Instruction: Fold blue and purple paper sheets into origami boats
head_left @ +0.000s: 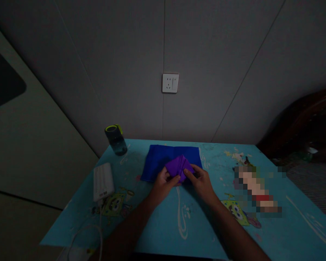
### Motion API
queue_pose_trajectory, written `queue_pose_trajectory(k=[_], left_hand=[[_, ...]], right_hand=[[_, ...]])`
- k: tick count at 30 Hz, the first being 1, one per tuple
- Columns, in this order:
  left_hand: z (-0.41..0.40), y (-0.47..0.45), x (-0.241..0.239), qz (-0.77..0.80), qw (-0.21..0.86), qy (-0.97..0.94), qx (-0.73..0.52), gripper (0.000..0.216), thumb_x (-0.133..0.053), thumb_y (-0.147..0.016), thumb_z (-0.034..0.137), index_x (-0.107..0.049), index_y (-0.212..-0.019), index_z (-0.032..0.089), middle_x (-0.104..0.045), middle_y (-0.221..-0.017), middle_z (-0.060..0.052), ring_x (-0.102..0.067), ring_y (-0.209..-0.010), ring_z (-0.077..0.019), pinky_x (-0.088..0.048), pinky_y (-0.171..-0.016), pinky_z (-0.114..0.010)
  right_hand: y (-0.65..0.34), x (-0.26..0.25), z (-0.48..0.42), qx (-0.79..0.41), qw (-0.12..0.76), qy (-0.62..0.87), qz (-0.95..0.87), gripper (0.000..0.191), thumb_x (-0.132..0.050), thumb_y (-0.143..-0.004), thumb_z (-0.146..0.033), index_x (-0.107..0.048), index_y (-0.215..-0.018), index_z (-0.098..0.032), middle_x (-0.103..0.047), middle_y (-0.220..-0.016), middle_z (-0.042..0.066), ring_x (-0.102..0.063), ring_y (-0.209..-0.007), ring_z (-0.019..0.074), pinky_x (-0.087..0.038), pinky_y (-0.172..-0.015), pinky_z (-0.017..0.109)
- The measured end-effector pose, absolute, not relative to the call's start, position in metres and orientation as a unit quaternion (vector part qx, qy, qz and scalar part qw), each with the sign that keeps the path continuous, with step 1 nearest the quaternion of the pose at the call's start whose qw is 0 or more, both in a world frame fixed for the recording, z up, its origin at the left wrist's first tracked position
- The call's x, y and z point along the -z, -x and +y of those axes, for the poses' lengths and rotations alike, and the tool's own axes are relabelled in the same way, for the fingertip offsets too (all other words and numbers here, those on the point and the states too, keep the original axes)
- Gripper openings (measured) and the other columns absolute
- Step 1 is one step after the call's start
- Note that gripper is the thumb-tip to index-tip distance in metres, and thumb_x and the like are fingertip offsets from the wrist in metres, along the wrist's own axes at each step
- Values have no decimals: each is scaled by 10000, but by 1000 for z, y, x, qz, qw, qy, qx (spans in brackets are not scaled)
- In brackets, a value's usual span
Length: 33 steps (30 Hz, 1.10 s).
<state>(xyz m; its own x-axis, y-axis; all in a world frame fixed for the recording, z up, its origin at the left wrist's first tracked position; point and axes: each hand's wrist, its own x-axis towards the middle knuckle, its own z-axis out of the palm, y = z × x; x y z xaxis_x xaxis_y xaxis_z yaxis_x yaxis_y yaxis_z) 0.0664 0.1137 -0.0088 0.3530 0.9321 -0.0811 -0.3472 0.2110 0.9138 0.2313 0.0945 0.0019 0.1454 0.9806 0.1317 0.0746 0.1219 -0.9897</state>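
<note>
Both of my hands hold a folded piece of purple paper [176,166], raised over the near part of a blue sheet [163,156]. Crease lines run down the paper's middle, and its top comes to a point. My left hand [164,184] grips the lower left side, thumb on the front and fingers behind. Around the right edge my right hand [202,181] is closed, its thumb pressed near the lower middle. The fingers behind the paper are partly hidden. The blue sheet lies flat on the table, partly covered by the paper and hands.
A dark water bottle [116,140] with a yellow-green rim stands at the table's [141,224] back left. Nearer lies a white power bank [103,181] with a white cable [100,224]. A blurred-out object [256,188] lies right. Behind, the wall carries a socket [170,83].
</note>
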Motion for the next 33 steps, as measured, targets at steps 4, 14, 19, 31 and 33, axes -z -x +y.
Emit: queue_pose_trajectory(k=[4, 14, 19, 31, 33], left_hand=[[123, -53, 9, 363, 605, -499, -504, 474, -802, -712, 348, -627, -1118, 176, -692, -1102, -95, -652, -1017, -249, -527, -850, -331], [111, -51, 7, 337, 605, -628, -355, 374, -652, -840, 438, -615, -1092, 165, -619, -755, -8, -605, -534, -122, -494, -409, -194], [107, -54, 10, 342, 618, -618, -344, 387, -604, -868, 471, -570, -1155, 214, -599, -790, 0, -633, -557, -139, -510, -421, -209], [104, -53, 0, 380, 483, -685, -392, 211, -543, -907, 347, -575, -1072, 220, -625, -856, -2, -579, -789, -183, -406, -738, -275], [104, -53, -1, 379, 481, -679, -405, 197, -539, -907, 337, -568, -1063, 221, -625, -875, -5, -576, -803, -184, -404, -746, -275]], right_hand=[[-238, -6, 94, -443, 497, 500, -554, 411, -708, -788, -495, -723, -1025, -160, -748, -894, 59, -672, -769, 217, -539, -703, 326], [-235, -11, 89, -440, 443, 469, -624, 297, -673, -833, -444, -693, -953, -174, -705, -855, 21, -638, -766, 172, -518, -691, 275], [-233, -10, 88, -390, 436, 503, -637, 295, -594, -884, -459, -671, -867, -175, -649, -750, -1, -582, -679, 151, -477, -596, 243], [-229, -4, 85, -292, 491, 562, -599, 291, -590, -858, -442, -654, -767, -174, -581, -625, -28, -510, -568, 139, -397, -536, 242], [-230, -3, 85, -271, 499, 571, -594, 290, -583, -860, -440, -649, -757, -177, -573, -616, -27, -500, -566, 142, -386, -535, 248]])
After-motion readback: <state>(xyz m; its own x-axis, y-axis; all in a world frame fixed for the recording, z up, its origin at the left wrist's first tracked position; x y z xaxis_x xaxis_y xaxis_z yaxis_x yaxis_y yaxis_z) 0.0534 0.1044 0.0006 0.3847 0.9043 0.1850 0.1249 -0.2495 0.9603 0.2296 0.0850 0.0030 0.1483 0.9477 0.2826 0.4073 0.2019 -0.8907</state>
